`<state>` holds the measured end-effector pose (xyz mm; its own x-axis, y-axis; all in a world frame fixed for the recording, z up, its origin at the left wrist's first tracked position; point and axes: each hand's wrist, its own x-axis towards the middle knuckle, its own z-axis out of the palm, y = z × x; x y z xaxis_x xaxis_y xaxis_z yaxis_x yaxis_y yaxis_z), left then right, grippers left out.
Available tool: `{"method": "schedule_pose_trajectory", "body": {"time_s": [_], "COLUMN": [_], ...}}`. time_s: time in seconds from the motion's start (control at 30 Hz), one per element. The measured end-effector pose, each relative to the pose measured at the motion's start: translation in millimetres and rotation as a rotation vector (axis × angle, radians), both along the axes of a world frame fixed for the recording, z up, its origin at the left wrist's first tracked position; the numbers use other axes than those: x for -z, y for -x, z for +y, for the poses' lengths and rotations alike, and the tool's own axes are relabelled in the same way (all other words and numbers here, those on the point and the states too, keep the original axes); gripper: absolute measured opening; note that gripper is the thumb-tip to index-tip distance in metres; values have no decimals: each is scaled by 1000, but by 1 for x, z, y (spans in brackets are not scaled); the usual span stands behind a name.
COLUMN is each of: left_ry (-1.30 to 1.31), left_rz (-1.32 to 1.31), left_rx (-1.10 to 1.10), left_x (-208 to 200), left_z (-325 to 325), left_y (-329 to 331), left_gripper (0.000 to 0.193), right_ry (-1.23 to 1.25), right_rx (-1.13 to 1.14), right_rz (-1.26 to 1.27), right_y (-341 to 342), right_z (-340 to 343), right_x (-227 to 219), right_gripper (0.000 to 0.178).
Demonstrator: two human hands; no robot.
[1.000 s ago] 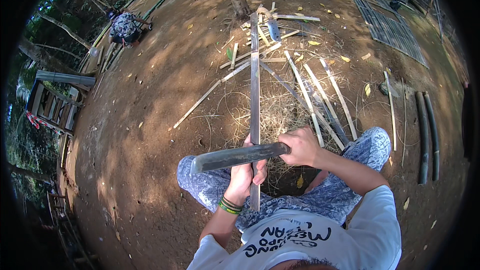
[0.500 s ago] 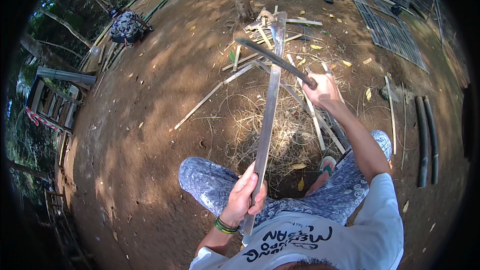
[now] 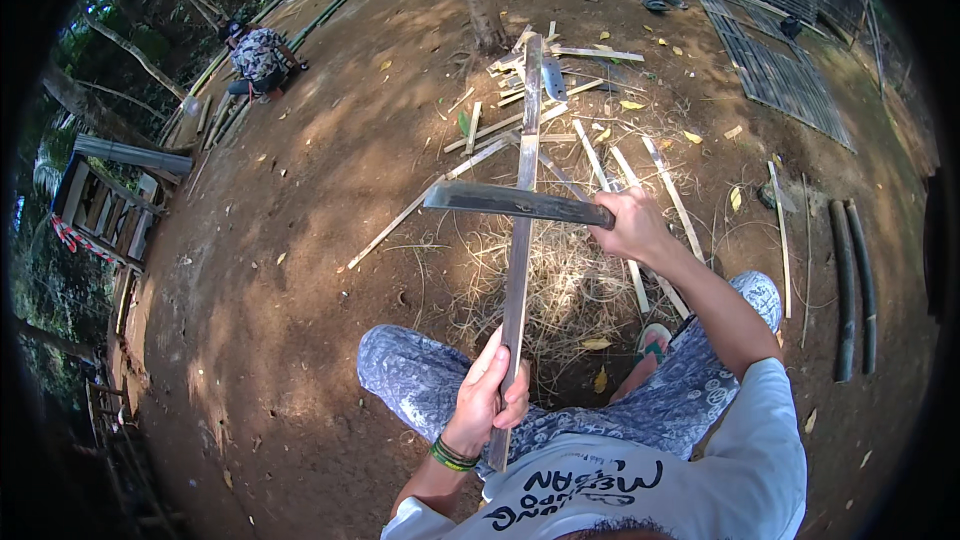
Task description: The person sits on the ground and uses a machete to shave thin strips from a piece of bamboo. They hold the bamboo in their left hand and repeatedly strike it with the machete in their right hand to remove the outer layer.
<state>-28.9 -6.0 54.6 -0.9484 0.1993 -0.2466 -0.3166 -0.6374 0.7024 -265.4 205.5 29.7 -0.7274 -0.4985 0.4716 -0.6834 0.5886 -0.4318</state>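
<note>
**Big blade in one hand, long bamboo-looking strip in the other**

Starting close in: white T-shirt (image 3: 690, 485) with dark lettering, blue-and-white patterned pants (image 3: 410, 370), knees spread wide. The left hand (image 3: 488, 395), with green bands (image 3: 455, 455) on its wrist, is wrapped around the near part of a long, flat, greyish-brown strip (image 3: 519, 270), thumb along one side and fingers curled round the other. The strip points pretty much straight away from the body.

The right hand (image 3: 632, 225) is closed in a fist round the handle end of a wide, dark blade (image 3: 510, 202). That blade lies crosswise over the strip, tip off to the left. Can't tell if it's actually touching.

Beyond the knees there's a tangle of thin shavings (image 3: 580, 305) on the dirt ground (image 3: 290, 310), with pale strips (image 3: 675, 195) just past it and two dark poles (image 3: 845, 290) well off to the right. Further out, a messy pile of cut pieces (image 3: 500, 125) sits near a tree trunk (image 3: 482, 5). Way back: a slatted panel (image 3: 780, 70) at right, somebody's sandaled feet (image 3: 660, 2), and a crouching person (image 3: 262, 60) over on the left.
</note>
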Motion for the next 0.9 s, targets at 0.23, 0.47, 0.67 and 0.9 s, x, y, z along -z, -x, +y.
{"method": "schedule_pose_trajectory", "body": {"time_s": [0.23, 0.47, 0.67, 0.9], "left_ry": [-30, -20, -48, -104], "left_rz": [19, 16, 7, -17], "left_rx": [47, -4, 34, 28], "left_x": [4, 1, 2, -1], "left_z": [-4, -4, -1, -1], "left_y": [-8, -6, -12, -13], "left_gripper": [49, 49, 47, 48], "right_ry": [-57, -106, 50, 11], "right_rx": [-29, -153, -21, -32], "right_rz": [46, 71, -98, -106], "right_y": [3, -25, -10, -2], "right_z": [8, -5, -4, -5], "right_x": [-2, 3, -3, 5], "right_gripper": [13, 14, 17, 8]}}
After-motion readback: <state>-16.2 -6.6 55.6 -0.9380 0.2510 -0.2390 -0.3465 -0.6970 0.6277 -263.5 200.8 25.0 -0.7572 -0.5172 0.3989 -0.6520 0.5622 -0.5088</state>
